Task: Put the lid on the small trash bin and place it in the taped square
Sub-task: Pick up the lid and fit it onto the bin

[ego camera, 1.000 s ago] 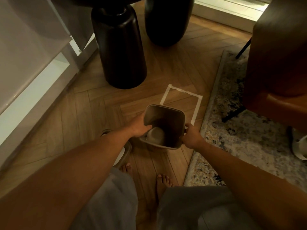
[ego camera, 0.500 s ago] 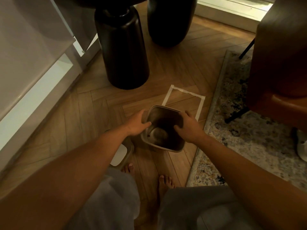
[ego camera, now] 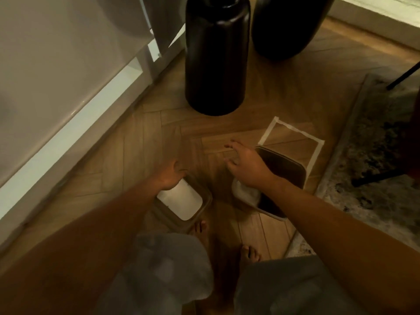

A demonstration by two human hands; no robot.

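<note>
The small trash bin [ego camera: 286, 176] stands open on the wood floor, its far corner over the near edge of the taped square [ego camera: 291, 128]. Something white [ego camera: 246, 193] lies inside it. My right hand [ego camera: 244, 165] hovers over the bin's left rim, fingers spread and blurred, holding nothing. The lid [ego camera: 181, 201], a taupe frame around a white panel, lies flat on the floor to the bin's left, just ahead of my bare feet. My left hand [ego camera: 171, 176] is at the lid's far corner with fingers curled over the edge; blur hides whether it grips.
Two tall dark vases [ego camera: 214, 55] [ego camera: 288, 26] stand on the floor beyond the taped square. White cabinets [ego camera: 68, 92] run along the left. A patterned rug [ego camera: 372, 160] with a chair's black leg lies to the right.
Both hands have let go of the bin. My left hand moved left and down to the lid on the floor. My right hand lifted off the rim and spread open.
</note>
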